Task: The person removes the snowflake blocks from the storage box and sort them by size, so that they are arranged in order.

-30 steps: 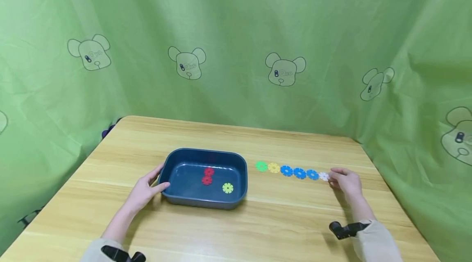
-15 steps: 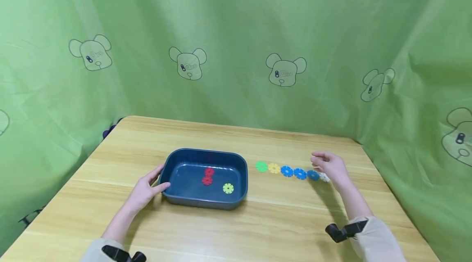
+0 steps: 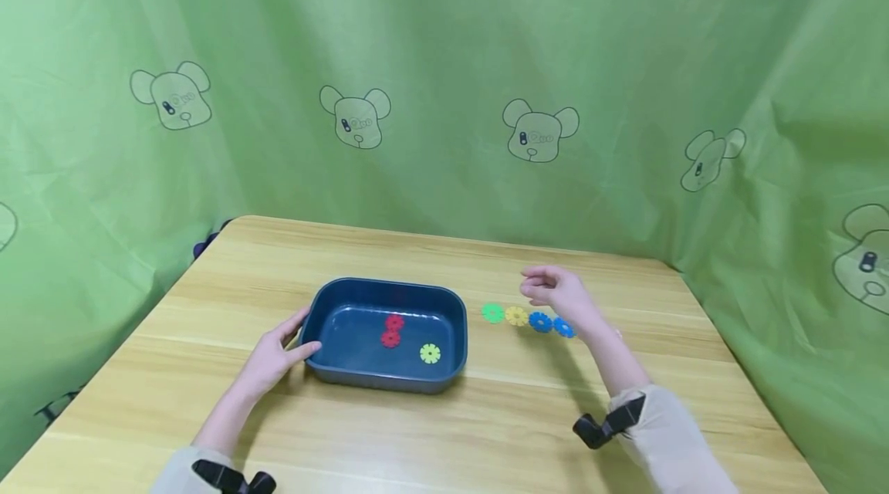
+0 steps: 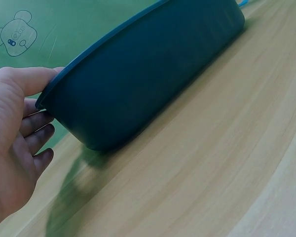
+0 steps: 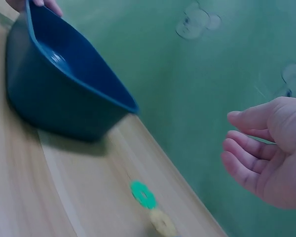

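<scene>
A dark blue plastic tub [image 3: 385, 384] stands on the table, gripped at its left end by my left hand [image 3: 272, 359]; the thumb lies over the rim and the fingers are outside, as the left wrist view shows. Inside it lie two red snowflake discs [image 3: 391, 338] and a yellow-green one [image 3: 430, 353]. To its right, a row of flat notched discs begins with a green disc [image 3: 493, 313], a yellow disc [image 3: 517, 316] and a blue disc [image 3: 540, 322]. Above this row hovers my right hand [image 3: 561, 295], fingers loosely curled, holding nothing. Its forearm hides the row's right end.
The wooden table [image 3: 389, 440] ends at the back against a green curtain [image 3: 444, 185] printed with mouse heads. Dark straps with cameras sit on both wrists, the right one [image 3: 607, 423] hanging over the table.
My right hand has let go of the white disc at the row's right end, risen and moved left over the row. The left hand and the tub have stayed in place.
</scene>
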Demonstrator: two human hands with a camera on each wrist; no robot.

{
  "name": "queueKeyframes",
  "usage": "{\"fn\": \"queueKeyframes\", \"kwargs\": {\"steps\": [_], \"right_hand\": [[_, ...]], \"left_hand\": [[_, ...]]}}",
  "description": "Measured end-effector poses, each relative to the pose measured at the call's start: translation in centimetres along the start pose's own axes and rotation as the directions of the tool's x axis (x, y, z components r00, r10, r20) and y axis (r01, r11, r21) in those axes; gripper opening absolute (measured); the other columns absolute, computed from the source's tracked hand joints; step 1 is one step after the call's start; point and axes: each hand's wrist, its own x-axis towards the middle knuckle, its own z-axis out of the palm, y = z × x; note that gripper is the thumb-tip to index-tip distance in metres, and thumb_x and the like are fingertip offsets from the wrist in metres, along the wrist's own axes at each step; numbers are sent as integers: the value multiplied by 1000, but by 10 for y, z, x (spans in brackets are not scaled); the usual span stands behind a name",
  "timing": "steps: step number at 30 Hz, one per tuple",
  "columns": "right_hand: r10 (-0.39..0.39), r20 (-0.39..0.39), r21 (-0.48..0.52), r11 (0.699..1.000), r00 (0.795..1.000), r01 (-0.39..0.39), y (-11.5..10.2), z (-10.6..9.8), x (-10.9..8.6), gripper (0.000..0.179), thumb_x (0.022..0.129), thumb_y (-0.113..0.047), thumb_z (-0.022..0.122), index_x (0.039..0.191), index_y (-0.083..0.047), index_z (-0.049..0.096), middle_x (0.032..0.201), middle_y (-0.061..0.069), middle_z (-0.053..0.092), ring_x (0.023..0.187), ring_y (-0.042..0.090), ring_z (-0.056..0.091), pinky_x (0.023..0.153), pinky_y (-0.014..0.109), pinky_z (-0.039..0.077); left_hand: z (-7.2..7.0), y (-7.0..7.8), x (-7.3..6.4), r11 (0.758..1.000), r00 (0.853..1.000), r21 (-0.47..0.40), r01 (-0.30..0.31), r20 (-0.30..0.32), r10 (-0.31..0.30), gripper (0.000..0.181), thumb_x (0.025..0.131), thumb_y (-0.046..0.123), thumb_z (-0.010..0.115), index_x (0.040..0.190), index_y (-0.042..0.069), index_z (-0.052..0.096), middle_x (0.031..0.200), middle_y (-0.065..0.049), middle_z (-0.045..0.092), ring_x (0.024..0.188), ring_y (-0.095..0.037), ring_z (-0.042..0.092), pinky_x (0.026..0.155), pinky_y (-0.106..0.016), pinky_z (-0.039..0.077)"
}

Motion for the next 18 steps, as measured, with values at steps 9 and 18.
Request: {"fn": "queueKeyframes", "kwargs": {"steps": [9, 18], "right_hand": [[-45, 96, 27, 999, 994, 43, -20, 49, 14, 37, 86, -2, 63, 118, 12, 52, 97, 18, 62, 85, 18, 62, 81, 41, 52], [-34, 146, 72, 997, 989, 24, -33, 98, 26, 34, 84, -1, 64, 115, 11, 55, 94, 17, 64, 89, 29, 63, 77, 38, 54]], "left_hand": [[-1, 0, 0, 1000, 1000, 11, 8, 1, -8, 67, 86, 12, 65, 142, -3, 31, 146, -24, 27, 134, -42, 22, 109, -51, 18], [0, 1, -1, 1000, 1000, 8, 21, 0, -21, 67, 86, 12, 65, 142, -2, 32, 146, -24, 28, 133, -43, 22, 109, -52, 19]]}}
